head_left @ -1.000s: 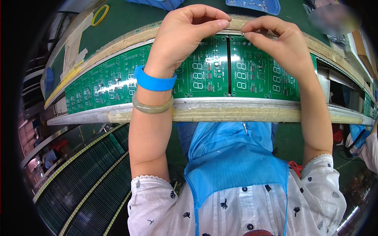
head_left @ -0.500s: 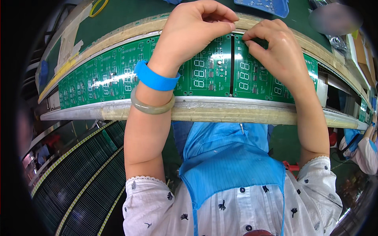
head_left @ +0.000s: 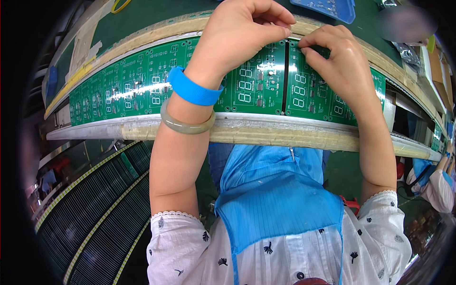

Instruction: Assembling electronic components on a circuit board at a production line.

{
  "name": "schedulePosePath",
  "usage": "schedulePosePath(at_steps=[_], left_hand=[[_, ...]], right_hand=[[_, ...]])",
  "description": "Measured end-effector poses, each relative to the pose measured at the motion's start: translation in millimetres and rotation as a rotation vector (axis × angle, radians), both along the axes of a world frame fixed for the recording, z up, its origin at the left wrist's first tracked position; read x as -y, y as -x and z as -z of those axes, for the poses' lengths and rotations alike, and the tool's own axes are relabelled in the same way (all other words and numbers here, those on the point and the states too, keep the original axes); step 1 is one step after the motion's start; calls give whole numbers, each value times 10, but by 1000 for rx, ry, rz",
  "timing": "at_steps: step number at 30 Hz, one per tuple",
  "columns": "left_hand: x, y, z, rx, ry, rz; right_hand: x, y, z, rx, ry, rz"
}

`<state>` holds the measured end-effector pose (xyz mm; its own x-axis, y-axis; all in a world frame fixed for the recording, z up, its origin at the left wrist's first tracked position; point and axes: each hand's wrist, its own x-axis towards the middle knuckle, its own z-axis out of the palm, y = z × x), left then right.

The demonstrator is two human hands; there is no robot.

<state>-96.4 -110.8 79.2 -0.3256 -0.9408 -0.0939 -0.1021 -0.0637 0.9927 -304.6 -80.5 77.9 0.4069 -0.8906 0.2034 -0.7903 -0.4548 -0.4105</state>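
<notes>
A row of green circuit boards with white digit outlines lies in a rail in front of me. My left hand (head_left: 235, 40) reaches over the left circuit board (head_left: 259, 85), thumb and forefinger pinched together just past its far right corner. Whatever sits between those fingertips is too small to make out. To the right of a narrow dark gap, my right hand (head_left: 339, 57) hovers over the neighbouring circuit board (head_left: 301, 95). Its thumb and forefinger close near that board's far left corner, and I cannot make out anything in them. A blue wristband (head_left: 194, 90) and a bangle circle my left forearm.
Wooden-edged rails (head_left: 285, 137) border the boards. Beyond them stands a blue tray (head_left: 327, 8) of small clear parts. At lower left are black slotted racks (head_left: 95, 228) with yellow edges. Another person's arm and clothing (head_left: 434, 183) show at far right.
Both hands stay at the same board corners with their fingers pinched. The boards and tray sit slightly farther right in the view, and my left hand has shifted a little with them.
</notes>
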Motion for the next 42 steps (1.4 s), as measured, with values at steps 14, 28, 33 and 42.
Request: schedulePosePath(at_steps=[14, 28, 33, 42], left_hand=[[6, 51, 266, 122, 316, 34], [-31, 129, 270, 369, 440, 129], [-61, 154, 242, 404, 409, 113], [-98, 196, 220, 535, 679, 117]], right_hand=[[32, 59, 9, 147, -172, 65], [60, 231, 15, 279, -219, 109], [53, 244, 31, 279, -203, 102], [63, 255, 29, 266, -162, 79]])
